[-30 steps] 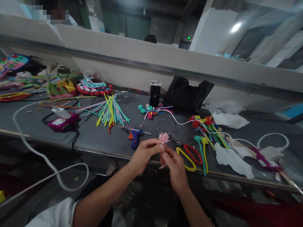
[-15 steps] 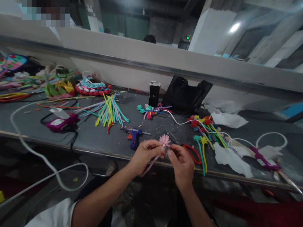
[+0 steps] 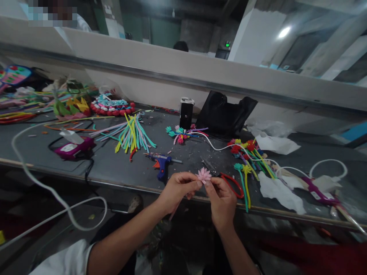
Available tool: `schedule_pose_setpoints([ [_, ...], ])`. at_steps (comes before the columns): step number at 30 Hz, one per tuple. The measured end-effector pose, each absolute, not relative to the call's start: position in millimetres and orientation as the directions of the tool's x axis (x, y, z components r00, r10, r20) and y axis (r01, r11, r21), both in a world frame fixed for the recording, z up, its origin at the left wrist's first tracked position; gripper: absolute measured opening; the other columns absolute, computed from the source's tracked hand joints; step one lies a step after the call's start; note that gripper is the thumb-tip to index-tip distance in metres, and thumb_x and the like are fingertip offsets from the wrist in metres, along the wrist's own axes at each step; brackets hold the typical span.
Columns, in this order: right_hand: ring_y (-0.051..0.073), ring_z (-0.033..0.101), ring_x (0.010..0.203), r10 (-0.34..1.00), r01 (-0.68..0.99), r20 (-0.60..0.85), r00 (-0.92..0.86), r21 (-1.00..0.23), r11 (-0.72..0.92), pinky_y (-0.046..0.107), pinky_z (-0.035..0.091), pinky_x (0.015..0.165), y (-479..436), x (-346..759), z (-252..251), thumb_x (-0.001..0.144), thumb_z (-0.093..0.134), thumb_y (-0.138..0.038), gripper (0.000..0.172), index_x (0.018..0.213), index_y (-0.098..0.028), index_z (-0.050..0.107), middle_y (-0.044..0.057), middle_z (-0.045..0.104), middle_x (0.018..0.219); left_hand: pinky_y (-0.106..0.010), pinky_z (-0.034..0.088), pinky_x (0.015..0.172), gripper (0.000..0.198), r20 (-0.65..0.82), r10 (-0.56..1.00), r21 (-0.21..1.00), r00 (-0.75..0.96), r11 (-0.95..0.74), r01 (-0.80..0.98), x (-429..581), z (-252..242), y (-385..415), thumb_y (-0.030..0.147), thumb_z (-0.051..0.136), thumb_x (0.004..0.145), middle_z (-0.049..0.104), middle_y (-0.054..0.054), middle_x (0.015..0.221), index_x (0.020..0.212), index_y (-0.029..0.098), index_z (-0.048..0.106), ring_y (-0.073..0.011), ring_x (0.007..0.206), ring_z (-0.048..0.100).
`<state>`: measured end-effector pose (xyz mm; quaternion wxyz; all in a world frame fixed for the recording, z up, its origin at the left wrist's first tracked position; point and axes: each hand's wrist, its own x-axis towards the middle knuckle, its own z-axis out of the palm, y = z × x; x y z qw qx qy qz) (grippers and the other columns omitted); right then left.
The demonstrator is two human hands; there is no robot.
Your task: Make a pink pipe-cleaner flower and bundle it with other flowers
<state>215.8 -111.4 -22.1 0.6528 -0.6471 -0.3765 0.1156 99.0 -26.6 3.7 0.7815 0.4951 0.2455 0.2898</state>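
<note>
Both my hands meet over the front edge of the grey worktable (image 3: 120,168), pinching a small pink pipe-cleaner flower (image 3: 203,174). My left hand (image 3: 177,189) grips it from the left, just under the bloom, and a bit of the pink stem pokes out below the palm. My right hand (image 3: 222,198) is closed on it from the right, fingertips at the petals. Just behind my right hand lie scissors (image 3: 231,182) with red and yellow handles. A blue glue gun (image 3: 161,163) rests on the table to the left of my hands.
A bundle of coloured pipe cleaners (image 3: 132,134), several finished flowers (image 3: 249,156), a purple glue gun (image 3: 73,147), white cables, crumpled white paper (image 3: 279,189), a black bag (image 3: 225,114) and a dark box (image 3: 186,112) lie on the table. Another person is beyond the partition, far left.
My hands and the flower have drifted slightly right and down. My right hand rose from the stem to the bloom. Less of the stem now shows below my left hand.
</note>
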Motion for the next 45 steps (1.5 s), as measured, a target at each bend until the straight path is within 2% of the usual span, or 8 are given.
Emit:
schedule_pose_setpoints([
  [6,0.014,0.058,0.063,0.65,0.316,0.331,0.684,-0.938,0.146,0.025,0.046,0.06,-113,217,-21,0.079,0.068,-0.038,0.021,0.079,-0.018,0.067,0.0,0.065,0.071,-0.02,0.032,0.049,0.02,-0.039,0.721,0.939,0.692,0.262,-0.221,98,2,-23,0.033,0.08,0.066,0.055,0.003,0.057,0.073,0.015,0.073,-0.0064,0.051,0.042],
  [14,0.011,0.049,0.056,0.557,0.26,0.339,0.759,-0.941,0.219,0.023,0.039,0.055,-115,224,-20,0.082,0.064,-0.04,0.024,0.083,-0.016,0.068,-0.002,0.056,0.064,-0.024,0.041,0.067,0.014,0.132,0.748,0.98,0.651,-0.001,-0.198,92,4,-13,0.029,0.078,0.07,0.064,-0.003,0.073,0.073,0.016,0.075,-0.014,0.072,0.056],
  [22,0.017,0.062,0.078,0.632,0.271,0.334,0.7,-0.942,0.197,0.029,0.048,0.071,-116,228,-13,0.082,0.063,-0.039,0.024,0.092,-0.019,0.071,0.004,0.069,0.09,-0.024,0.038,0.06,0.008,0.268,0.676,0.957,0.687,-0.267,-0.111,94,3,-16,0.022,0.071,0.075,0.061,-0.003,0.069,0.069,0.017,0.073,-0.0132,0.065,0.053],
  [27,0.017,0.062,0.073,0.69,0.252,0.289,0.663,-0.955,0.158,0.029,0.048,0.07,-118,229,-11,0.083,0.063,-0.04,0.023,0.082,-0.018,0.068,0.002,0.067,0.076,-0.024,0.038,0.061,0.008,0.301,0.651,0.937,0.697,-0.338,-0.088,94,3,-17,0.02,0.068,0.077,0.062,-0.004,0.071,0.072,0.017,0.074,-0.0138,0.066,0.055],
  [32,0.013,0.052,0.065,0.581,0.283,0.296,0.758,-0.952,0.116,0.026,0.041,0.063,-118,234,-19,0.085,0.061,-0.045,0.028,0.081,-0.017,0.064,-0.001,0.058,0.071,-0.024,0.036,0.059,0.009,0.28,0.671,0.945,0.686,-0.32,-0.072,94,3,-17,0.021,0.069,0.076,0.061,-0.004,0.07,0.07,0.017,0.074,-0.0137,0.064,0.053],
  [39,0.011,0.041,0.058,0.463,0.237,0.381,0.8,-0.91,0.34,0.025,0.036,0.057,-120,232,-17,0.092,0.05,-0.04,0.035,0.064,-0.02,0.045,-0.004,0.041,0.061,-0.024,0.035,0.059,0.008,0.28,0.749,0.955,0.6,-0.279,-0.097,96,0,-14,0.025,0.075,0.072,0.057,-0.003,0.074,0.069,0.017,0.075,-0.0125,0.066,0.05],
  [42,0.01,0.036,0.053,0.482,0.29,0.427,0.765,-0.897,0.335,0.025,0.032,0.053,-126,227,-18,0.092,0.051,-0.036,0.042,0.054,-0.021,0.038,-0.005,0.034,0.055,-0.023,0.034,0.059,0.01,0.186,0.812,0.979,0.552,-0.107,-0.172,98,1,-16,0.026,0.078,0.068,0.058,-0.002,0.077,0.067,0.017,0.074,-0.0114,0.067,0.05],
  [45,0.01,0.034,0.05,0.624,0.438,0.489,0.609,-0.864,0.25,0.025,0.03,0.052,-130,218,-18,0.089,0.054,-0.032,0.045,0.049,-0.021,0.036,-0.005,0.033,0.052,-0.022,0.033,0.054,0.014,-0.032,0.818,0.935,0.575,0.228,-0.271,99,3,-18,0.029,0.079,0.067,0.058,0.001,0.066,0.07,0.017,0.073,-0.0083,0.057,0.045],
])
